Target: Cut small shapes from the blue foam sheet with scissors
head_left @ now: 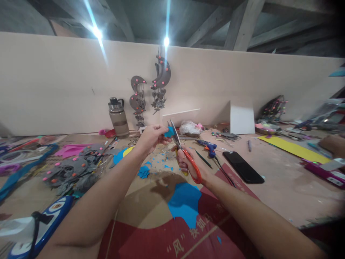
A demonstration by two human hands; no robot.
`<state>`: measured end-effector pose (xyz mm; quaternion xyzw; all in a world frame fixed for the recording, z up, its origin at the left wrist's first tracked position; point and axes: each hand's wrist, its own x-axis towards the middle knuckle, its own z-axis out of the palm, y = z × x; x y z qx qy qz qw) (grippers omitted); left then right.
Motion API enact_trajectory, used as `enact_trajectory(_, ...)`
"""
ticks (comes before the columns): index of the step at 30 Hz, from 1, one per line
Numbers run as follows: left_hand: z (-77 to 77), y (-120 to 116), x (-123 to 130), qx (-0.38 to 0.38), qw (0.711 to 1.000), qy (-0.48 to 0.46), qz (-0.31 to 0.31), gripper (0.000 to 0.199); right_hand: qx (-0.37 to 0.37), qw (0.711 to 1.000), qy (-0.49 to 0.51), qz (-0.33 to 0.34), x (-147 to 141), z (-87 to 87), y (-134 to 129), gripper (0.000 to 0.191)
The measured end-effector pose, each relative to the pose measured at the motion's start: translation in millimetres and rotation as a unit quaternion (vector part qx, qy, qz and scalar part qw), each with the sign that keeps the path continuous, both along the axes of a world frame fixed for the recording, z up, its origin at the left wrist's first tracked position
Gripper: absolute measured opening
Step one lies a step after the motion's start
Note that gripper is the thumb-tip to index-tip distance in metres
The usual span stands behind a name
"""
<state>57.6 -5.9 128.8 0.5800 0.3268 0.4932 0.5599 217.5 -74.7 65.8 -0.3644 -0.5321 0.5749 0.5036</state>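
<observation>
My left hand [154, 138] pinches a small piece of blue felt [169, 132] above the table. In my right hand [185, 162] is a pair of scissors [197, 172] with red handles, its blades pointing up and touching or nearly touching the felt's right edge. Under my hands lie a pile of small blue cut pieces [143, 172] and scattered blue scraps. A larger blue sheet with uneven edges [185, 203] rests on the red and brown cardboard [140, 212] closer to me.
Right of my hands are a blue glue gun [207, 146], a dark green pencil [203, 159] and a black phone [242, 167]. A water bottle [118, 120] stands by the wall. Grey felt ornaments [77, 163] lie at left. Another person's hand [333, 145] shows at far right.
</observation>
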Motion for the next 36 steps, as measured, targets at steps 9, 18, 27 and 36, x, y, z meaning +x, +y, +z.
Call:
enact_trajectory(9, -2.9, 3.5, -0.3, -0.023, 0.999, -0.011, -0.018, 0.024, 0.005, 1.0, 0.017, -0.011, -2.4, 2.1, -2.9, 0.04)
enact_trajectory(18, -3.4, 2.5, -0.4, -0.032, 0.999, 0.0, -0.032, 0.021, -0.015, 0.999, 0.03, -0.014, -1.3, 2.4, -2.3, 0.048)
enact_trajectory(27, -5.8, 3.1, 0.6, -0.039, 0.998, 0.012, -0.043, 0.025, -0.015, 0.999, 0.049, -0.019, -0.9, 0.6, 0.2, 0.041)
enact_trajectory(36, -7.1, 3.1, 1.0, -0.04, 0.997, 0.018, -0.056, 0.023, -0.014, 0.999, 0.036, -0.018, -0.6, 0.1, -1.2, 0.046)
